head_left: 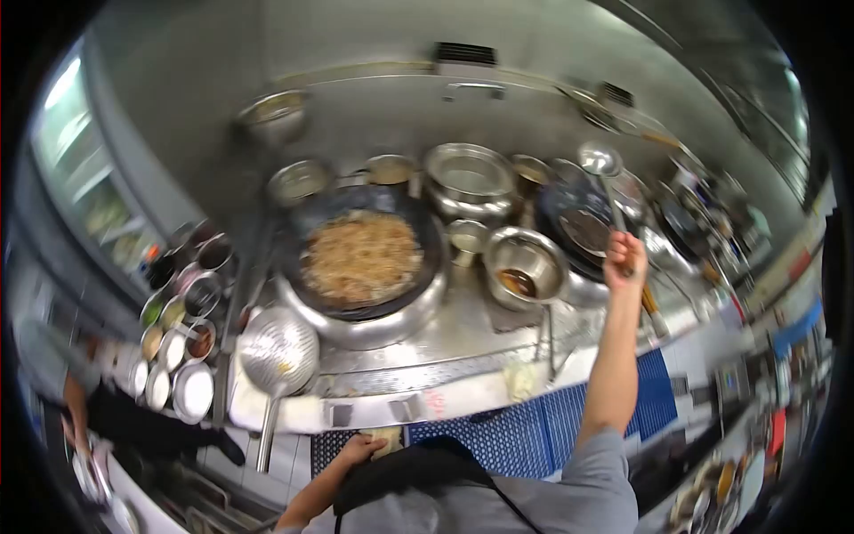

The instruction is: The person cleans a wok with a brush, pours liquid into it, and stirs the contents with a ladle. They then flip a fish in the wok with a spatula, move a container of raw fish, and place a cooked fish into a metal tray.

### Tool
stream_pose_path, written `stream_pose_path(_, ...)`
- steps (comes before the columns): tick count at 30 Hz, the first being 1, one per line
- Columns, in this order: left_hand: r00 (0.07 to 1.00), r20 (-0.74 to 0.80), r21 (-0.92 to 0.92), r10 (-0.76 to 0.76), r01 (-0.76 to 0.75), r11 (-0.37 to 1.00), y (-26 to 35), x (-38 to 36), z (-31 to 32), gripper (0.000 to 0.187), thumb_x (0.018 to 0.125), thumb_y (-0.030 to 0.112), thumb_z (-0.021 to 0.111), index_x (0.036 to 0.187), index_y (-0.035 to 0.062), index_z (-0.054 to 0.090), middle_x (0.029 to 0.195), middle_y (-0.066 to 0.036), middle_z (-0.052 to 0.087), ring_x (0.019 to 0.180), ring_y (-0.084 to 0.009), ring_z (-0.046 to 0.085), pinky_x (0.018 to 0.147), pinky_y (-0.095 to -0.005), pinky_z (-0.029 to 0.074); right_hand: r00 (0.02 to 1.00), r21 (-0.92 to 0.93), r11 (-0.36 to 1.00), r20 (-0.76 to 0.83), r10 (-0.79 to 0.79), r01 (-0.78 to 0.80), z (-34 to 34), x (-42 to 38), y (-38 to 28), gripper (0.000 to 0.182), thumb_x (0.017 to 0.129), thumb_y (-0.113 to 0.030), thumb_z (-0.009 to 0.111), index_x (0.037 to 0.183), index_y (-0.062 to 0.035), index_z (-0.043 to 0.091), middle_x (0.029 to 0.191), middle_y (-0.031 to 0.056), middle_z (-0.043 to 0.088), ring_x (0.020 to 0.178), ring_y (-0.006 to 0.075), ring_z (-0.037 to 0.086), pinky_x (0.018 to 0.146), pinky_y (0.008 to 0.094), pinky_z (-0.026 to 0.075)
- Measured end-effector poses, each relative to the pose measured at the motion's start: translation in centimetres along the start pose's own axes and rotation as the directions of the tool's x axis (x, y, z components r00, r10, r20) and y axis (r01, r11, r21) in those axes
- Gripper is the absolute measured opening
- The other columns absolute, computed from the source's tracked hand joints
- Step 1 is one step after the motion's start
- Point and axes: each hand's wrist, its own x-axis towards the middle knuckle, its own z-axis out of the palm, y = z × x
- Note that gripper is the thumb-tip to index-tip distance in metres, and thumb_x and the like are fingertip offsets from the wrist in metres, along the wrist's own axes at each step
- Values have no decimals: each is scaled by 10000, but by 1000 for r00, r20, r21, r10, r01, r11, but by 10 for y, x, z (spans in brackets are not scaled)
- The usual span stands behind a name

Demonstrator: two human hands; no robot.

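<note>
My right hand (625, 260) is raised on the right, its fingers wrapped round the handle of a metal ladle (600, 160). The ladle's bowl points up and away from me, above a dark wok (569, 200) on the right burner. Low in front of my body, my left hand (360, 448) is closed on a pale folded cloth (389, 441). A large black wok (429, 233) on the left burner holds a heap of brown noodle-like food (363, 258). Neither hand touches this wok.
A perforated skimmer (278, 351) lies at the counter's left front edge. Between the woks stand a steel bowl with brown liquid (541, 252) and a big pot (471, 206). Several seasoning containers (193, 392) crowd the left. Another person (67, 378) is at far left.
</note>
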Motion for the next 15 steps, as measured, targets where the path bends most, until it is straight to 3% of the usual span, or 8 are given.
stream_pose_path(3, 995, 28, -28, 95, -94, 995, -27, 3, -1, 450, 822, 482, 724, 733, 41, 705, 672, -51, 663, 619, -113, 571, 592, -299, 470, 989, -46, 995, 117, 91, -86, 71, 39, 45, 318, 952, -156, 492, 1132, 104, 518, 868, 99, 591, 622, 142, 551, 488, 252, 487)
stream_pose_path(5, 998, -36, -70, 53, -55, 996, -38, -2, -5, 405, 816, 443, 730, 726, 50, 703, 663, -45, 654, 615, -111, 566, 591, -304, 469, 951, -69, 979, 230, 205, -194, 118, 74, 80, 310, 983, -174, 500, 1118, 105, 503, 900, 110, 585, 638, 144, 542, 503, 255, 476)
stream_pose_path(8, 995, -104, -110, 8, -19, 994, -32, -26, -22, 341, 783, 406, 741, 740, 68, 713, 684, -62, 674, 653, -147, 621, 634, -322, 501, 944, -243, 942, 177, 278, -232, 191, 126, 150, 180, 913, -152, 603, 954, 20, 568, 817, 70, 603, 592, 101, 532, 431, 200, 427)
stream_pose_path(10, 979, -183, 11, -92, 96, 995, -63, -32, -25, 338, 763, 409, 740, 763, 72, 724, 732, -88, 696, 700, -192, 660, 681, -343, 522, 909, -308, 901, 187, 371, -305, 230, 163, 198, 159, 863, -147, 657, 894, -10, 583, 782, 59, 610, 563, 97, 533, 422, 194, 426)
stream_pose_path(11, 964, -227, 67, -138, 157, 985, -85, -37, -25, 339, 753, 411, 740, 775, 74, 729, 755, -101, 707, 724, -214, 679, 704, -354, 532, 934, -374, 885, 113, 340, -277, 253, 176, 225, 157, 829, -139, 688, 863, -23, 587, 762, 56, 620, 553, 100, 546, 427, 192, 433)
stream_pose_path(12, 952, -254, 43, -171, 188, 981, -113, -43, -23, 352, 731, 423, 743, 799, 78, 737, 801, -120, 714, 776, -238, 689, 740, -369, 536, 892, -380, 853, 130, 432, -358, 270, 194, 250, 150, 810, -128, 700, 838, -32, 588, 747, 53, 626, 550, 100, 560, 430, 192, 439)
stream_pose_path(13, 938, -279, 19, -205, 219, 976, -137, -48, -24, 370, 710, 434, 747, 823, 82, 744, 847, -140, 720, 828, -263, 699, 777, -384, 539, 899, -413, 841, 104, 424, -349, 287, 206, 277, 139, 807, -124, 694, 821, -40, 584, 744, 52, 625, 551, 103, 563, 430, 191, 441)
stream_pose_path(15, 842, -282, -97, -459, 451, 887, -154, -83, -32, 389, 691, 409, 752, 895, 77, 745, 869, -134, 726, 865, -272, 701, 800, -387, 537, 905, -501, 788, 20, 424, -358, 323, 223, 328, 107, 796, -110, 679, 802, -66, 581, 733, 56, 628, 547, 116, 565, 439, 216, 456)
